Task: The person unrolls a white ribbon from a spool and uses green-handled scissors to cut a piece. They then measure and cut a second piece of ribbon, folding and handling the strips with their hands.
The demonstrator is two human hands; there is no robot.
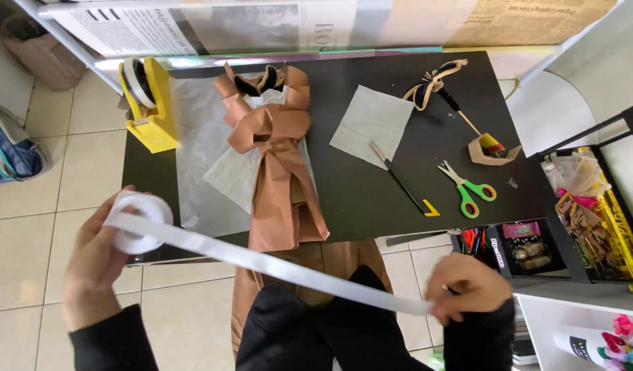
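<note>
White ribbon [275, 264] stretched before the table's [371, 199] near edge, off its roll [139, 221] gripped in left hand [97, 264], end pinched in right hand [467, 288].

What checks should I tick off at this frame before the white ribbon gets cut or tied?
1. Left hand holds the ribbon roll: ok.
2. Right hand pinches the ribbon's free end: ok.
3. White ribbon stretched straight between the hands, no visible twist: ok.
4. Green-handled scissors lying free on the black table: ok.
5. Brown paper wrap lies on the table, its lower end over the front edge: ok.
6. Length enough for the wrap: cannot tell.
</note>
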